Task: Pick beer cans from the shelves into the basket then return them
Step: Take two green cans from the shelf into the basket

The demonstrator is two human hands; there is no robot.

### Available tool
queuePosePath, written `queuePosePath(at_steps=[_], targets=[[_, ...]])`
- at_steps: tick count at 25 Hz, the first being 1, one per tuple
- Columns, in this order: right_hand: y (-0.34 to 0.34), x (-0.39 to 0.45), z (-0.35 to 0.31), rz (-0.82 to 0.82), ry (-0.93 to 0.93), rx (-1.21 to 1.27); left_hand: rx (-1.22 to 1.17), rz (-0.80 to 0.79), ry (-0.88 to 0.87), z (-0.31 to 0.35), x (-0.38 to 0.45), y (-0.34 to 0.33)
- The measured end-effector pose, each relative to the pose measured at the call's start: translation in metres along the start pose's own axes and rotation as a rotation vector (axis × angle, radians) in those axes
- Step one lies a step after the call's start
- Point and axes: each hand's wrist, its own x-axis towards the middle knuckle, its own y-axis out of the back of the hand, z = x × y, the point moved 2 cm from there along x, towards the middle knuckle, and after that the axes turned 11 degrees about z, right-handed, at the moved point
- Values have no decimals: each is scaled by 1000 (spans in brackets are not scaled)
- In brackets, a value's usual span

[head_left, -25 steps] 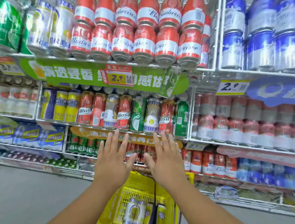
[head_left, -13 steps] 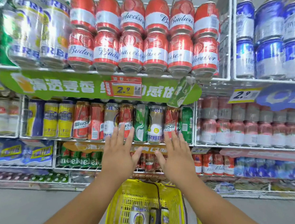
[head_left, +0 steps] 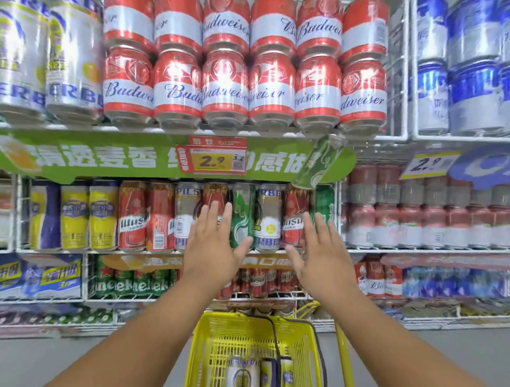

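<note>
Both my hands are raised toward the middle shelf row of tall beer cans. My left hand is open with fingers spread, its fingertips over a red can beside a green can. My right hand is open too, in front of a red-and-white can and a green can at the row's right end. A white-and-blue can stands between the hands. Below, the yellow basket holds three cans lying inside.
Shrink-wrapped red Budweiser cans fill the top shelf above a green banner with a 2.9 price tag. White wire dividers bound the row. More red cans lie right, green Heineken cans lower left. Grey floor surrounds the basket.
Both open hands have risen and moved forward from the lower shelf edge up to the middle row of cans. The view has come closer to the shelves.
</note>
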Motion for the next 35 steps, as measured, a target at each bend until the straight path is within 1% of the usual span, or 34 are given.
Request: queuePosePath(at_steps=[2, 6, 9, 12, 14, 16, 18, 20, 22, 25, 29, 33, 35], targets=[[4, 10, 12, 18, -10, 14, -30, 8, 29, 11, 14, 2], [9, 34, 32, 30, -10, 41, -47, 91, 55, 30, 40, 4], [8, 52, 41, 48, -38, 124, -123, 33, 201, 41, 56, 3], [3, 74, 48, 61, -200, 307, -171, -15, 378, 46, 76, -5], [-4, 90, 53, 57, -325, 401, -149, -51, 435, 46, 88, -10], [-11, 104, 56, 30, -411, 448, -32, -124, 419, 47, 99, -12], [-20, 117, 60, 3, -470, 464, 113, -236, 405, 52, 111, -18], [-26, 126, 63, 0, -499, 459, 204, -301, 457, 60, 118, -21], [-29, 133, 65, -8, -504, 436, 227, -285, 472, 62, 126, -24], [-33, 143, 64, -44, -528, 372, 219, -199, 349, 53, 139, -34], [-33, 148, 64, -89, -541, 269, 279, -268, 263, 50, 147, -36], [-26, 150, 65, -79, -502, 203, 266, -321, 263, 50, 151, -34], [-26, 149, 64, -68, -548, 235, 219, -274, 303, 51, 146, -30]])
